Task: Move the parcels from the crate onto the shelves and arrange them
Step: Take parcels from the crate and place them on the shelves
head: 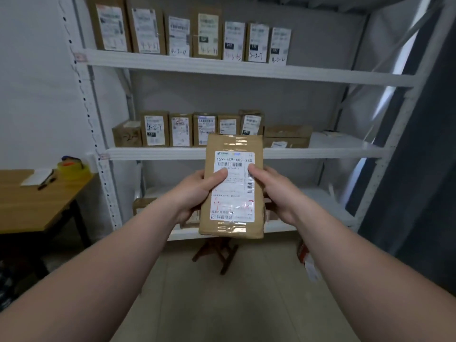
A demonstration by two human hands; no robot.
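Matt cardboard parcel (pixel 233 186) — glossy tape, paper label; wooden table (pixel 29 201).

The parcel (pixel 233 186) hid the fingers of the left hand (pixel 195 193) and the right hand (pixel 276 191) behind it; only the thumbs (pixel 219 174) showed. It covered also part of the boxes (pixel 144 204) on the lowest shelf (pixel 320 208). The upper edge cut the top row of parcels (pixel 207 10), and the small print on their labels (pixel 145 30) was too blurred to read.

Parcel (pixel 233 186) held before shelves (pixel 246 153); table (pixel 32 203) at left.
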